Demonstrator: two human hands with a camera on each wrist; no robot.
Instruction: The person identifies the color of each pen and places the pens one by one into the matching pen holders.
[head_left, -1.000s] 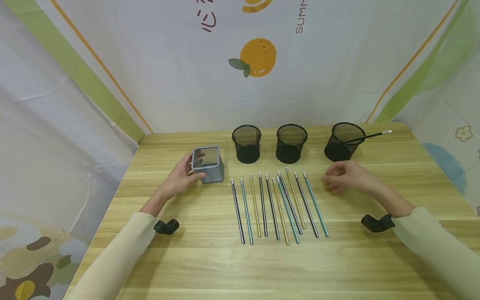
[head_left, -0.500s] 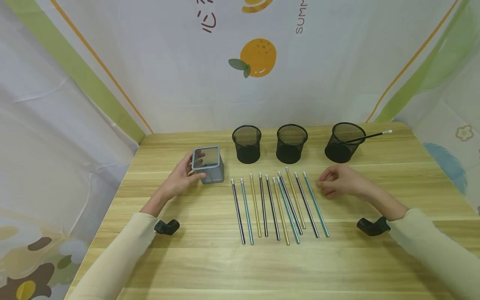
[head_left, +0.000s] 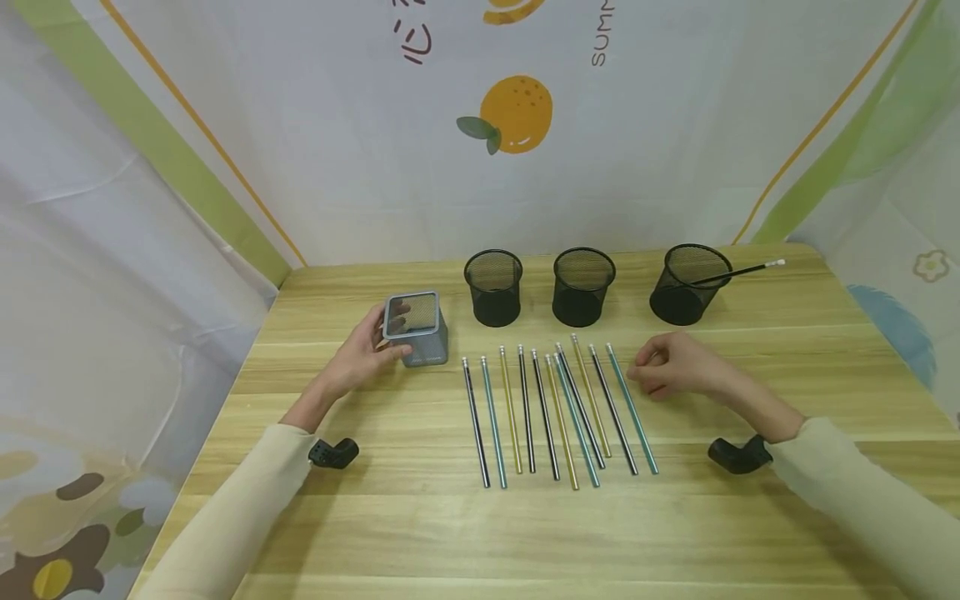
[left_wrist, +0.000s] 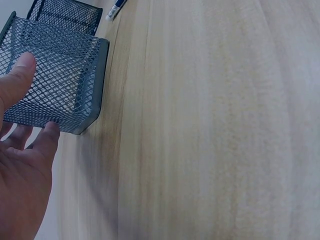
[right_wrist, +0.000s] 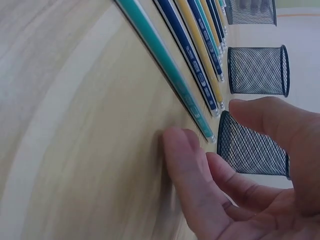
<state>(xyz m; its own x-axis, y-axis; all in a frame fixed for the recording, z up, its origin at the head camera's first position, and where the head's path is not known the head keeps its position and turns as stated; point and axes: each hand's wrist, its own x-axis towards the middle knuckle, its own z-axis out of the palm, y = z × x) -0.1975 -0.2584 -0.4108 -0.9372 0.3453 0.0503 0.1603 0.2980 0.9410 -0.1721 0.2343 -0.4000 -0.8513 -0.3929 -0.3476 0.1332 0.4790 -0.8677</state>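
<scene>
My left hand (head_left: pixel 365 354) grips a grey square mesh pencil holder (head_left: pixel 424 348), thumb on its near side and fingers around its left and back; the left wrist view shows the mesh wall (left_wrist: pixel 60 75) between them. My right hand (head_left: pixel 678 365) is loosely bent over the table beside the rightmost teal pencil (head_left: pixel 632 408). In the right wrist view its thumb and fingers stand apart with nothing between them, the fingertips close to that teal pencil's (right_wrist: pixel 170 67) eraser end. Several teal, gold and dark pencils lie side by side, eraser ends away from me, a gold one (head_left: pixel 511 410) among them.
Three round black mesh holders stand along the back: a left one (head_left: pixel 495 304), a middle one (head_left: pixel 580 302) and a right one (head_left: pixel 675 302). A black pencil (head_left: pixel 742 272) leans out of the right one. A printed curtain (head_left: pixel 360 167) hangs behind the wooden table (head_left: pixel 420 542).
My right hand has moved left and slightly toward me, from near the right black holder to beside the rightmost teal pencil. The left hand and the grey holder have stayed in place.
</scene>
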